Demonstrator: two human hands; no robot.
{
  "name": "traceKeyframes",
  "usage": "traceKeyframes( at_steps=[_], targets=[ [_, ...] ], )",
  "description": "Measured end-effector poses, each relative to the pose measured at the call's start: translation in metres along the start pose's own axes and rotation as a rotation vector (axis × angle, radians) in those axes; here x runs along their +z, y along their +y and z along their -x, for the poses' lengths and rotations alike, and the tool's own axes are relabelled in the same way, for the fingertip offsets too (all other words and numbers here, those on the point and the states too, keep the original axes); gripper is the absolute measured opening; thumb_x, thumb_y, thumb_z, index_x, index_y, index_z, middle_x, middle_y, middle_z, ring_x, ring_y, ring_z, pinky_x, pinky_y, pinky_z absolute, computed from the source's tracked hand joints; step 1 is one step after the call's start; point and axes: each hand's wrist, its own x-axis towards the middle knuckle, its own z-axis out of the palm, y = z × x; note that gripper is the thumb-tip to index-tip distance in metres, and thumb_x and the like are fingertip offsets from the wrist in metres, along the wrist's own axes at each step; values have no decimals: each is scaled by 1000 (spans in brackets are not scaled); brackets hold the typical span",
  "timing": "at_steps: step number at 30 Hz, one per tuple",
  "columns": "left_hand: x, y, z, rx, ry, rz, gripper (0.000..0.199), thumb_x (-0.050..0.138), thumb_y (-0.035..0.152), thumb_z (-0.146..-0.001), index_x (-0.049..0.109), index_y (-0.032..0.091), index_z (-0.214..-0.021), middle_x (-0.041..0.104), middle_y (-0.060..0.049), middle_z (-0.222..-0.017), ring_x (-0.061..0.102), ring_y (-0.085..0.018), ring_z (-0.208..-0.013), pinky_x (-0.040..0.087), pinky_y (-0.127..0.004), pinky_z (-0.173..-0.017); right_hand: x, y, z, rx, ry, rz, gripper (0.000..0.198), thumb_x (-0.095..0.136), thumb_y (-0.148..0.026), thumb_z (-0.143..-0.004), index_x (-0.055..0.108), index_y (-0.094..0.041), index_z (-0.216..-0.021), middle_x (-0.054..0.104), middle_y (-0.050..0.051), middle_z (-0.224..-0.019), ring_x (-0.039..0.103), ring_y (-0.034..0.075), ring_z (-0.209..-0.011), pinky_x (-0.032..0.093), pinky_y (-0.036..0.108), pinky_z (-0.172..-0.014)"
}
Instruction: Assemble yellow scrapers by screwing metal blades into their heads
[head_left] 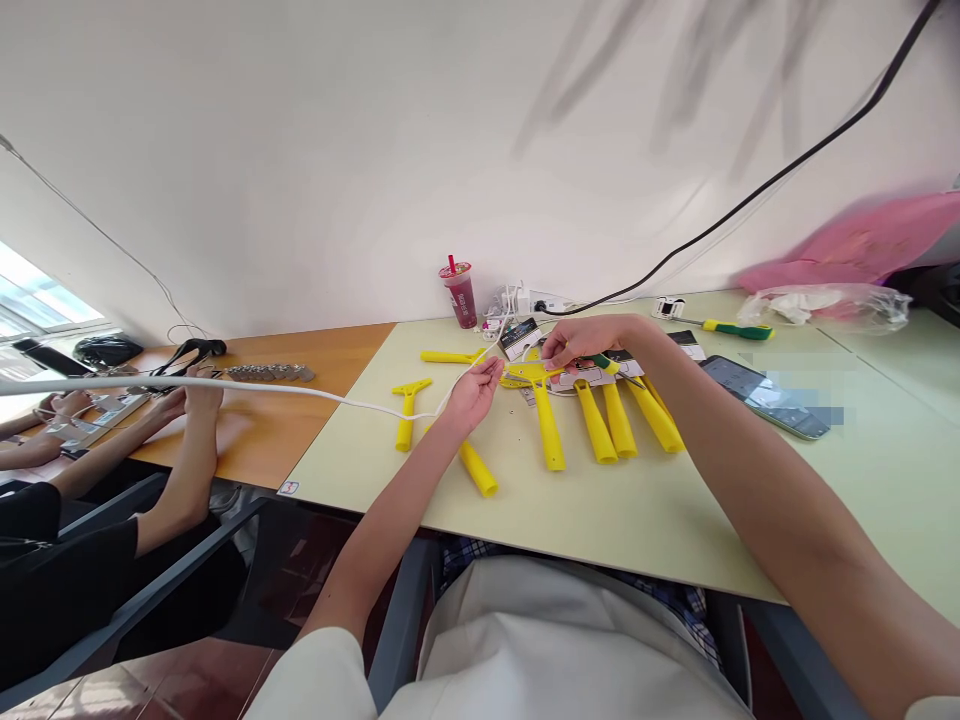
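Note:
A yellow T-shaped scraper (550, 430) lies in front of me, its handle pointing toward me. My left hand (474, 398) is closed in a pinch at the left end of the scraper's head; what sits between the fingertips is too small to tell. My right hand (576, 342) is bent down over the head's right end, fingers pinched together, their tips partly hidden. Beside that hand is a green-and-yellow screwdriver (606, 365); I cannot tell whether the palm touches it. Several more yellow handles (596, 428) lie to the right, partly under my right forearm.
More yellow scrapers (406, 415) lie left. Behind stand a red drink cup (461, 298) and a power strip (551, 303). At right are a phone (765, 397), another screwdriver (739, 330) and a plastic bag (832, 305). A white cable (337, 398) crosses the left side. Another person's hand (201, 388) is at left.

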Motion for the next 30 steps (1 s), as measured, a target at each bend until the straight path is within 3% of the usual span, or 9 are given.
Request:
traceKeyframes(
  at_steps=[4,8,11,17,20,23,27,30],
  targets=[
    [-3,-2,-3,35,8,8,52,59,-11,-93,75,13,-136,81,-13,-125,81,-18,-119,65,-29,-113,-2,-2,3,-34,-4,-40,52,93,-69,-79,77,-20,-87,67,2,-74,51,16,-68,39,32,-62],
    [-4,-6,-1,78,-23,-69,28,69,-8,-96,80,13,-111,82,-7,-108,82,-15,-104,64,-32,-117,-3,-12,11,-78,31,-42,53,92,-71,-81,79,-21,-90,73,5,-83,58,19,-75,43,34,-65],
    [-1,-10,6,72,-115,-168,20,72,-6,-96,79,12,-96,83,-6,-102,82,-14,-95,66,-35,-115,-3,-18,16,-88,44,-41,54,90,-73,-83,82,-20,-91,74,5,-82,57,19,-74,42,34,-66],
    [6,-11,20,-33,-227,-400,8,83,7,-95,82,12,-101,85,-11,-99,81,-17,-86,67,-34,-97,-1,-24,17,-124,31,-107,57,94,-74,-80,83,-19,-89,69,2,-74,50,14,-64,40,34,-63],
    [6,-10,23,-51,-245,-475,13,90,14,-91,77,12,-92,80,-9,-85,74,-14,-71,62,-29,-78,1,-27,14,-132,13,-125,58,97,-73,-76,81,-19,-84,68,1,-71,47,13,-61,40,33,-63],
    [6,-9,25,-52,-297,-495,23,93,18,-86,70,14,-82,68,-1,-70,58,-9,-57,47,-25,-60,3,-30,13,-144,-8,-119,58,97,-74,-75,80,-19,-81,66,0,-69,47,13,-61,40,33,-63],
    [5,-11,26,-36,-346,-458,29,93,19,-83,65,16,-81,54,5,-64,40,-6,-55,34,-26,-58,5,-31,12,-134,0,-110,58,94,-76,-78,80,-20,-81,64,0,-69,49,14,-63,40,34,-63],
    [5,-14,24,-20,-358,-389,28,92,15,-83,64,16,-81,53,4,-68,41,-7,-61,38,-26,-62,6,-30,11,-122,10,-107,57,93,-76,-79,81,-20,-83,66,1,-71,49,15,-65,41,34,-63]
  ],
)
